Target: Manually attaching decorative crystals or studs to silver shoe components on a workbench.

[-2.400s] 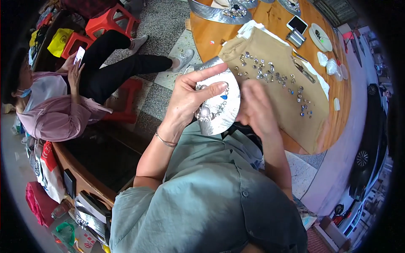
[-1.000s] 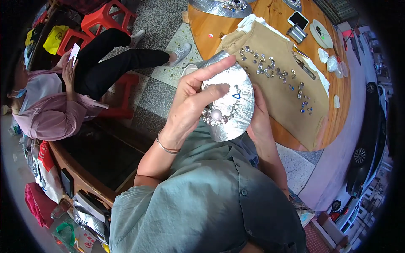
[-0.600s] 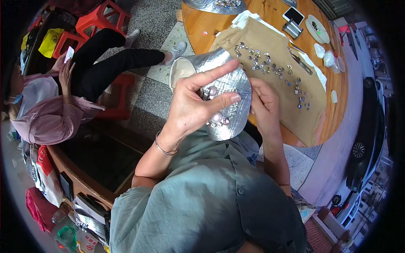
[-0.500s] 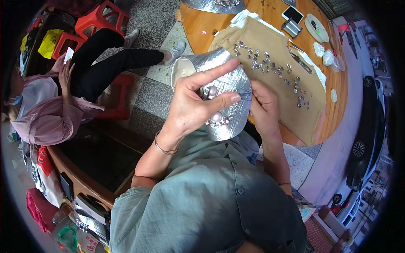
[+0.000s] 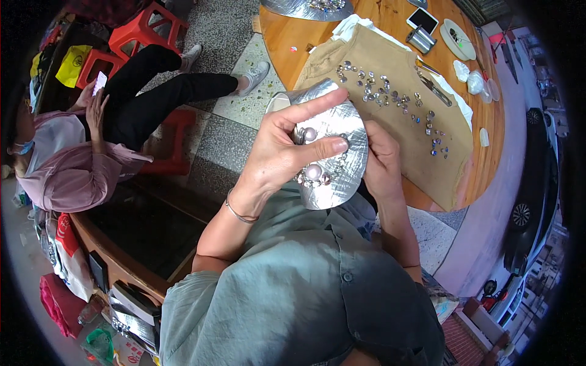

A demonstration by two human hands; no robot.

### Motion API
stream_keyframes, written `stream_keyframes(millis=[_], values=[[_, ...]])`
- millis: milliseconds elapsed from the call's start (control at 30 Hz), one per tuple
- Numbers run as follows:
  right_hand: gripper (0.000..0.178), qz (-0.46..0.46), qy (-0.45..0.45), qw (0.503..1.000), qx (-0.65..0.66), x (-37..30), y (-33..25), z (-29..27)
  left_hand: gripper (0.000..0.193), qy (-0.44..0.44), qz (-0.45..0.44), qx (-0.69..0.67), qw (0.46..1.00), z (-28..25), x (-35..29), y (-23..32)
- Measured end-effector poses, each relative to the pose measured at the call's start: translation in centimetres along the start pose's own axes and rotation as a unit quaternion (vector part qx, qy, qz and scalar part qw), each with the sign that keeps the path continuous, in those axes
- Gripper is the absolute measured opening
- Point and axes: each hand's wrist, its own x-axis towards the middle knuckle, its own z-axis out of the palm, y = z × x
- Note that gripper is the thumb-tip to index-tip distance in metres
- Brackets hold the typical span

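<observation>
In front of my chest I hold a curved silver foil-like sheet (image 5: 351,125) with large pale mauve pearls (image 5: 313,172) and smaller rhinestones fixed on its face. My left hand (image 5: 271,149) clasps it from the left; the index finger stretches across the upper part and the thumb presses on the beadwork. At the sheet's right edge, my right hand (image 5: 383,160) has curled fingers partly hidden behind it. Whether those fingers also hold something small cannot be seen. The sheet's far left end curls over, showing a pale lining (image 5: 278,105).
Loose rhinestones (image 5: 384,91) lie scattered on a tan cloth (image 5: 421,165) over the round wooden table (image 5: 284,46). Pliers (image 5: 434,91), a wire spool (image 5: 421,39) and a white dish (image 5: 456,41) sit farther back. To the left, a seated person (image 5: 73,152) holds a phone, near red stools (image 5: 143,30).
The silver sheet has tilted and shifted slightly right and down, so less of its pale lining shows. Both hands keep nearly the same hold.
</observation>
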Motion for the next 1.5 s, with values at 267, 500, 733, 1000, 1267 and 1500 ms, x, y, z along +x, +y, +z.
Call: stream_keyframes(millis=[267, 500, 733, 1000, 1267, 1500], values=[[0.015, 0.021, 0.036, 0.997, 0.069, -0.5, 0.4, 0.5, 0.058, 0.010, -0.038, 0.017, 0.999, 0.7, -0.2, 0.6], [0.015, 0.048, 0.069, 0.985, 0.152, -0.1, 0.8, 1.1, 0.055, 0.000, -0.020, 0.024, 1.000, 0.4, 0.0, 0.4], [0.015, 0.038, 0.064, 0.988, 0.134, -0.7, 0.9, 1.0, 0.057, 0.008, -0.007, 0.033, 0.999, 0.4, -0.2, 0.2], [0.015, 0.003, 0.051, 0.998, -0.048, -1.1, 0.1, 0.5, 0.054, -0.001, -0.040, -0.018, 0.999, 0.3, -0.6, 0.5], [0.008, 0.035, 0.198, 0.979, 0.028, -1.6, -1.3, -1.6, 0.050, 0.066, 0.062, 0.094, 0.992, 0.0, -0.3, -0.1], [0.012, -0.084, 0.184, 0.936, -0.288, -0.4, -2.7, 1.3, 0.050, 0.093, 0.071, 0.177, 0.977, 0.7, -0.2, -1.3]])
